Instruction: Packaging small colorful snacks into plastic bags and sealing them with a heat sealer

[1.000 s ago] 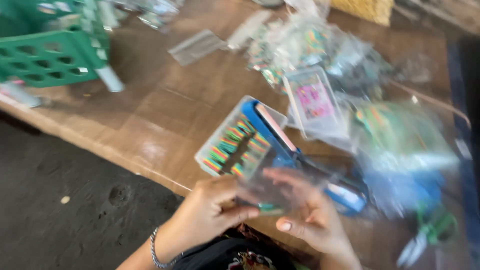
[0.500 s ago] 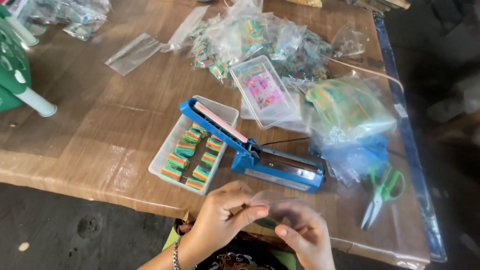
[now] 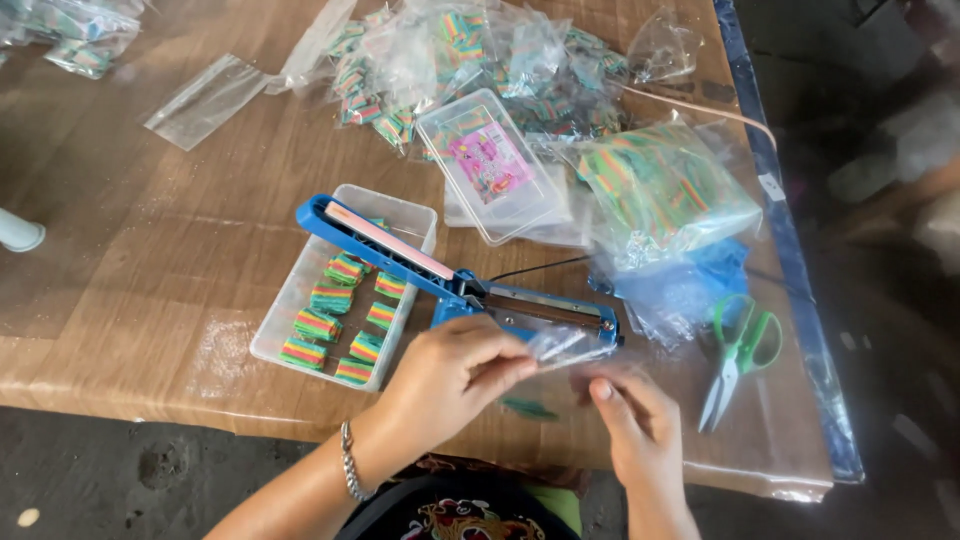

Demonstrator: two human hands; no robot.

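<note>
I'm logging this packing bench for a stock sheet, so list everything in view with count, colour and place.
Heat sealer: one, blue, arm raised, table centre.
Open tray: one, clear, left of the sealer, holding eight rainbow-striped sweets.
Lidded box: one, clear with a pink label, behind the sealer.
Large bag of striped sweets: one, clear, right of the box.
Small filled packets: a heap, too many to count, far side.
Empty sleeves: at least two, clear, far left.
Scissors: one pair, green handles, right.
Table: one, brown wood-look.
Small clear bag: one, held between both hands.
Left hand: pinching the bag, bracelet on wrist.
Right hand: fingers at the bag.
</note>
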